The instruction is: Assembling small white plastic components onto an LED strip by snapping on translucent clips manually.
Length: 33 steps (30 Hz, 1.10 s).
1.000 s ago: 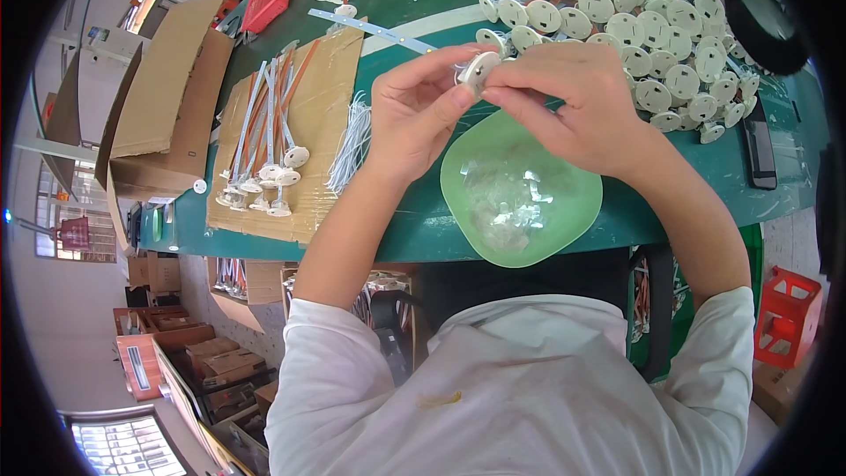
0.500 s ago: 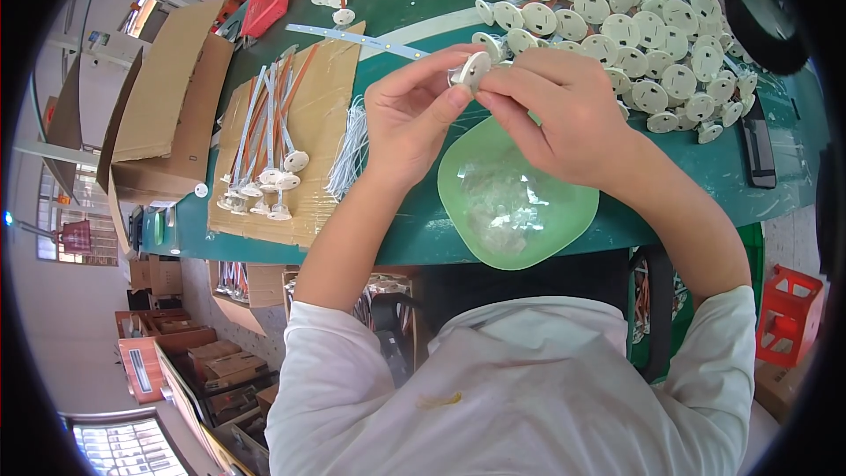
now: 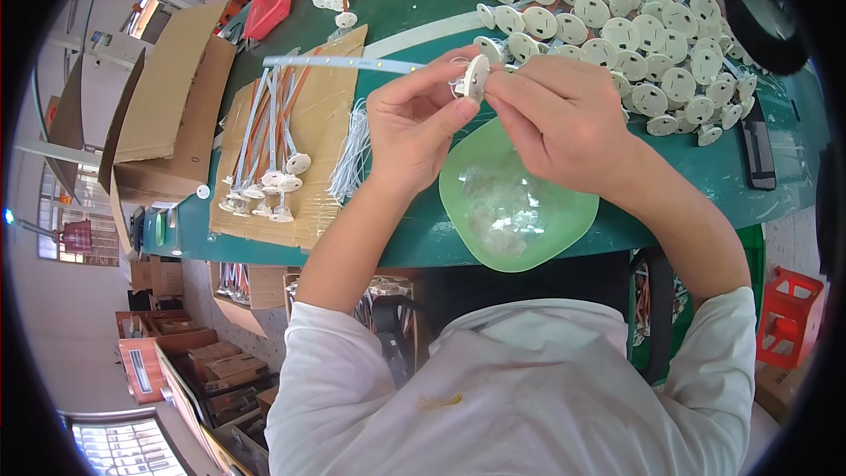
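one white disc (image 3: 477, 78) — left grip (image 3: 408, 128) pinching it | right grip (image 3: 564, 116) against it, hold unclear | strip (image 3: 344, 63) swung lower

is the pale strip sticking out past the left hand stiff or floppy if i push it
The pale strip probably bends easily, as it curves gently beyond the left hand. It seems springy rather than limp, since its far end juts out apparently unsupported. Looking thin, it's likely light too.

This looks like a workshop: green worktable (image 3: 410, 242), piled white disc-headed parts (image 3: 621, 33), large cardboard box (image 3: 167, 110).
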Each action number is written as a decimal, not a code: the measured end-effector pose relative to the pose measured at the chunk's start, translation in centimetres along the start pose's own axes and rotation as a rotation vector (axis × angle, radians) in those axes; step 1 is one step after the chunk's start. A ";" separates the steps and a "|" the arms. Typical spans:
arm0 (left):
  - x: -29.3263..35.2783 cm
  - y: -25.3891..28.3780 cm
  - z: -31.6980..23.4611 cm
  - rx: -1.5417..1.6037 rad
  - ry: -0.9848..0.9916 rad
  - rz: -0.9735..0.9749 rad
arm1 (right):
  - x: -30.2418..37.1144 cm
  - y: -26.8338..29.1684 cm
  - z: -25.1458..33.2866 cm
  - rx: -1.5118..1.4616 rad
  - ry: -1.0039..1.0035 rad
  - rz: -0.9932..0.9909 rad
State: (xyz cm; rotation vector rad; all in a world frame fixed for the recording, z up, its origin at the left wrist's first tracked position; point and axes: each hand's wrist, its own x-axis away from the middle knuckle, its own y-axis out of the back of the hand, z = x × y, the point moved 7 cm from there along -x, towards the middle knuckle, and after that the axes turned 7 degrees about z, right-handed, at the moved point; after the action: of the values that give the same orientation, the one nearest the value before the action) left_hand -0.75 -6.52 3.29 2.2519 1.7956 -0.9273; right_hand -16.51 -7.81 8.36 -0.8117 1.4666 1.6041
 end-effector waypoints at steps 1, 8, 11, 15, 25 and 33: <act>0.1 -0.1 0.0 0.015 -0.012 -0.027 | 0.0 0.0 0.1 0.002 0.000 0.000; 1.0 0.3 0.8 0.125 0.063 -0.176 | 0.0 -0.5 0.3 -0.006 0.024 -0.030; 0.8 0.5 0.4 0.069 0.011 -0.124 | 0.2 -0.5 0.4 -0.016 0.036 -0.044; 0.3 -0.4 0.2 -0.007 -0.070 -0.011 | 0.3 -0.4 0.4 -0.014 0.007 -0.016; -0.1 0.7 0.3 -0.189 -0.007 -0.058 | -0.4 -0.5 -0.1 -0.075 -0.014 0.048; -0.1 0.3 -0.1 -0.072 0.066 -0.029 | -0.7 -1.1 -0.3 -0.099 -0.090 0.200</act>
State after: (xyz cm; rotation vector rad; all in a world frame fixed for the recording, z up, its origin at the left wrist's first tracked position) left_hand -0.42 -6.63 3.30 2.2433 1.8614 -0.7886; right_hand -15.19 -8.19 8.42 -0.6543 1.4508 1.8502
